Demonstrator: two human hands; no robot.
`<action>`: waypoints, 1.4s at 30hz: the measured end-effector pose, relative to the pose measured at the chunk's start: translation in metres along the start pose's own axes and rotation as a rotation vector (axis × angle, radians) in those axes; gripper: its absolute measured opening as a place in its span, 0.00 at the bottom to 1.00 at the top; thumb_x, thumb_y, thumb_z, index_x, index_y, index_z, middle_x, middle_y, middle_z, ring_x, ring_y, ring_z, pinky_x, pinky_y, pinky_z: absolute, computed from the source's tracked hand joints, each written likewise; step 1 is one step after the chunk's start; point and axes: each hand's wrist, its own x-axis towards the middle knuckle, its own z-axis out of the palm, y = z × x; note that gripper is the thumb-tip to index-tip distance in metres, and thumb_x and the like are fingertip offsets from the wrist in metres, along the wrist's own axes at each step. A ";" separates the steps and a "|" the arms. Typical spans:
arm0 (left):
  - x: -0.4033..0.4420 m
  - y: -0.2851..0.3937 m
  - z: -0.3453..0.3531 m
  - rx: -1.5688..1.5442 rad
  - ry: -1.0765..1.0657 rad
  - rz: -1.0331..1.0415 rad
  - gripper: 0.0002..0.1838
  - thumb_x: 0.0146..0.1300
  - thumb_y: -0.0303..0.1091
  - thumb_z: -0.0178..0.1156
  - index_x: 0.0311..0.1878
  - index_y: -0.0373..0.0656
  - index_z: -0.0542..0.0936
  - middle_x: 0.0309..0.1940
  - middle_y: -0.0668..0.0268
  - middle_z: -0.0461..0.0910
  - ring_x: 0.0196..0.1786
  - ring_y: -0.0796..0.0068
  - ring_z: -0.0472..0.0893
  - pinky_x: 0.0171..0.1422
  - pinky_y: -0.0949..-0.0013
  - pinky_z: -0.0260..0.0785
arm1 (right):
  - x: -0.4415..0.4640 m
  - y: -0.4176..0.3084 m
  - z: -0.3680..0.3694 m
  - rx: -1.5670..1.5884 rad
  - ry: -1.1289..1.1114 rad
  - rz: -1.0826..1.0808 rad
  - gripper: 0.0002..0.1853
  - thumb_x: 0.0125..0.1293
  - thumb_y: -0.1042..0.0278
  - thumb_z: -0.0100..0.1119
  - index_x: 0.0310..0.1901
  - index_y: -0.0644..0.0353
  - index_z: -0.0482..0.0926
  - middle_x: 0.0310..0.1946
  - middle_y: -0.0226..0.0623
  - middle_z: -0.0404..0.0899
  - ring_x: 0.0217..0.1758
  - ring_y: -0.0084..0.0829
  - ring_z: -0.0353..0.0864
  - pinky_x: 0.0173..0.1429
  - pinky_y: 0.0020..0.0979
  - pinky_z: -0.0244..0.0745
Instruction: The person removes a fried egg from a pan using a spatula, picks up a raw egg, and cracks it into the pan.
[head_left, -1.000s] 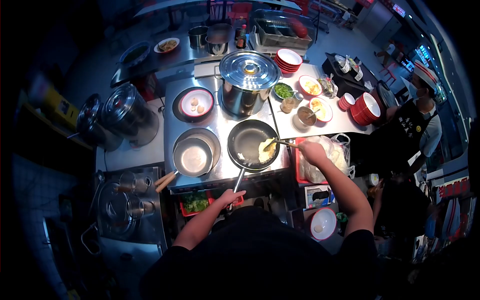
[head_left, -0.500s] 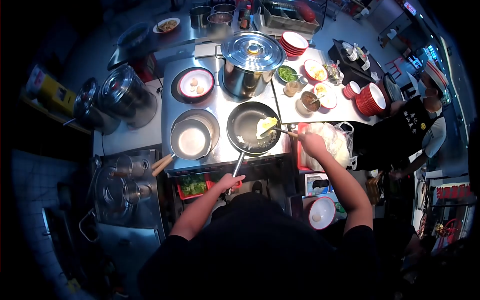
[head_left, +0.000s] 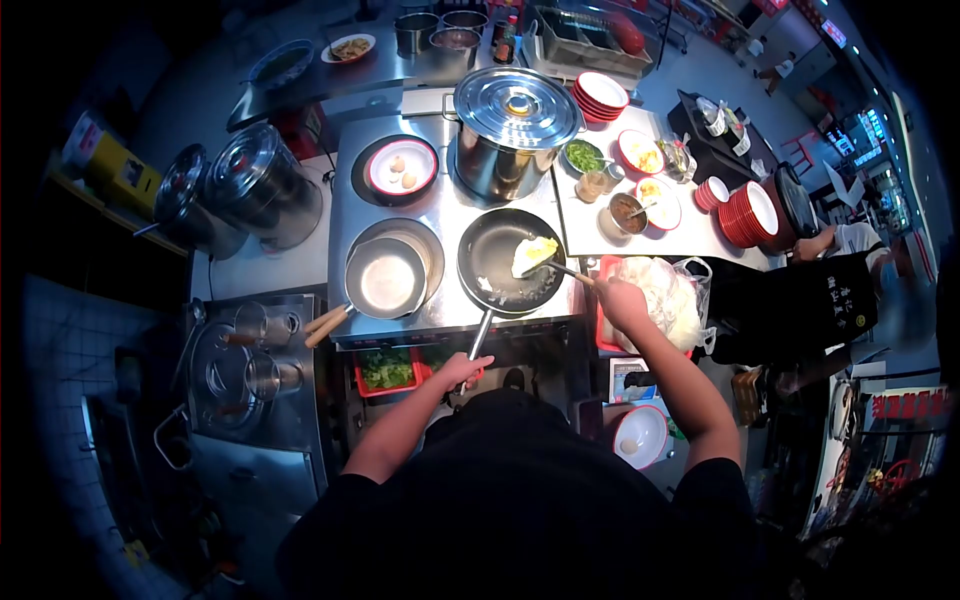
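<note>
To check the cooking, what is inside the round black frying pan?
Irregular yellowish food, pale scraps and part of a slim dark utensil. The pan floor beneath the food is covered.

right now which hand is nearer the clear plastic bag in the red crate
The right hand, at the left edge of the bag; the left hand is farther left, gripping the black frying pan by its silver handle.

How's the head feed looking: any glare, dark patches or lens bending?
Head view: bright glare on the big pot's lid and saucepan; head view: wide-angle bending makes the lidded pots at left seem to lean, and corners drop to black; head view: frying pan, left hand and right hand show clearly.
</note>
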 end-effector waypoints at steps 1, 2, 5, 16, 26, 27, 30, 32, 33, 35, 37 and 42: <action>0.000 0.000 0.000 -0.007 -0.001 0.009 0.24 0.60 0.54 0.71 0.25 0.46 0.72 0.14 0.72 0.67 0.13 0.80 0.67 0.18 0.71 0.61 | 0.002 -0.003 0.000 0.008 0.018 0.007 0.10 0.69 0.60 0.54 0.40 0.55 0.81 0.31 0.45 0.82 0.33 0.48 0.83 0.37 0.48 0.77; -0.001 0.000 0.001 -0.015 -0.003 0.015 0.25 0.60 0.54 0.71 0.25 0.45 0.72 0.14 0.72 0.67 0.13 0.80 0.67 0.18 0.71 0.60 | 0.004 -0.005 0.000 0.017 0.033 0.016 0.10 0.69 0.60 0.54 0.40 0.55 0.81 0.30 0.45 0.82 0.33 0.48 0.83 0.37 0.48 0.77; -0.002 0.000 0.001 -0.011 0.006 0.020 0.25 0.61 0.53 0.71 0.24 0.45 0.72 0.14 0.71 0.67 0.13 0.79 0.66 0.17 0.71 0.59 | 0.005 -0.005 0.000 0.043 0.010 0.094 0.11 0.69 0.60 0.54 0.41 0.56 0.81 0.29 0.46 0.81 0.34 0.49 0.83 0.37 0.47 0.77; 0.003 -0.005 0.008 0.021 0.020 0.028 0.24 0.61 0.53 0.71 0.25 0.46 0.72 0.15 0.71 0.69 0.15 0.79 0.69 0.19 0.71 0.62 | -0.069 -0.069 0.064 2.115 -0.750 1.246 0.18 0.80 0.53 0.40 0.46 0.58 0.76 0.15 0.16 0.52 0.13 0.18 0.45 0.19 0.25 0.46; 0.019 -0.019 0.008 0.104 0.043 0.037 0.17 0.61 0.43 0.68 0.24 0.41 0.77 0.15 0.67 0.74 0.17 0.75 0.74 0.21 0.67 0.63 | -0.029 -0.213 0.092 2.648 -0.260 1.570 0.20 0.80 0.53 0.36 0.41 0.60 0.73 0.13 0.23 0.52 0.13 0.22 0.46 0.19 0.28 0.44; 0.020 -0.016 0.008 0.103 0.046 0.058 0.19 0.61 0.45 0.68 0.23 0.41 0.77 0.16 0.66 0.75 0.17 0.74 0.74 0.20 0.67 0.63 | -0.023 -0.224 0.087 2.672 -0.200 1.579 0.19 0.80 0.54 0.36 0.40 0.60 0.73 0.13 0.23 0.52 0.12 0.23 0.46 0.19 0.28 0.44; 0.039 -0.036 0.004 0.162 0.056 0.133 0.21 0.61 0.48 0.69 0.24 0.41 0.78 0.16 0.63 0.76 0.17 0.71 0.75 0.20 0.65 0.64 | -0.005 -0.240 0.089 2.644 -0.066 1.545 0.18 0.80 0.56 0.37 0.39 0.58 0.73 0.13 0.23 0.52 0.12 0.23 0.46 0.19 0.28 0.44; 0.038 -0.032 0.003 0.177 0.060 0.089 0.20 0.61 0.47 0.69 0.24 0.41 0.78 0.16 0.64 0.76 0.17 0.72 0.75 0.20 0.66 0.63 | 0.009 -0.240 0.103 2.743 0.044 1.554 0.13 0.77 0.61 0.39 0.41 0.59 0.72 0.14 0.24 0.55 0.11 0.23 0.46 0.18 0.28 0.43; 0.036 -0.029 0.003 0.184 0.063 0.067 0.20 0.62 0.46 0.69 0.25 0.40 0.78 0.16 0.64 0.75 0.16 0.72 0.74 0.20 0.66 0.63 | 0.016 -0.237 0.107 2.790 0.100 1.556 0.11 0.75 0.63 0.41 0.42 0.59 0.72 0.15 0.24 0.56 0.11 0.23 0.46 0.18 0.29 0.42; 0.031 -0.024 0.001 0.103 0.027 0.054 0.19 0.62 0.46 0.70 0.26 0.40 0.78 0.15 0.65 0.75 0.16 0.73 0.73 0.20 0.67 0.62 | 0.029 -0.231 0.115 2.786 0.109 1.510 0.10 0.74 0.65 0.41 0.42 0.59 0.72 0.15 0.24 0.57 0.11 0.23 0.46 0.18 0.29 0.42; 0.024 -0.017 -0.001 0.059 0.001 0.042 0.19 0.61 0.46 0.70 0.27 0.40 0.79 0.15 0.65 0.74 0.15 0.74 0.72 0.19 0.68 0.61 | 0.042 -0.223 0.120 2.789 0.118 1.479 0.09 0.73 0.67 0.41 0.42 0.59 0.72 0.16 0.25 0.57 0.11 0.23 0.46 0.18 0.29 0.42; 0.012 -0.004 -0.002 0.109 -0.006 0.029 0.18 0.61 0.45 0.71 0.29 0.39 0.79 0.15 0.67 0.72 0.13 0.77 0.69 0.18 0.69 0.58 | 0.063 -0.194 0.135 2.784 0.054 1.425 0.14 0.78 0.59 0.38 0.42 0.58 0.72 0.15 0.25 0.54 0.12 0.24 0.45 0.19 0.29 0.43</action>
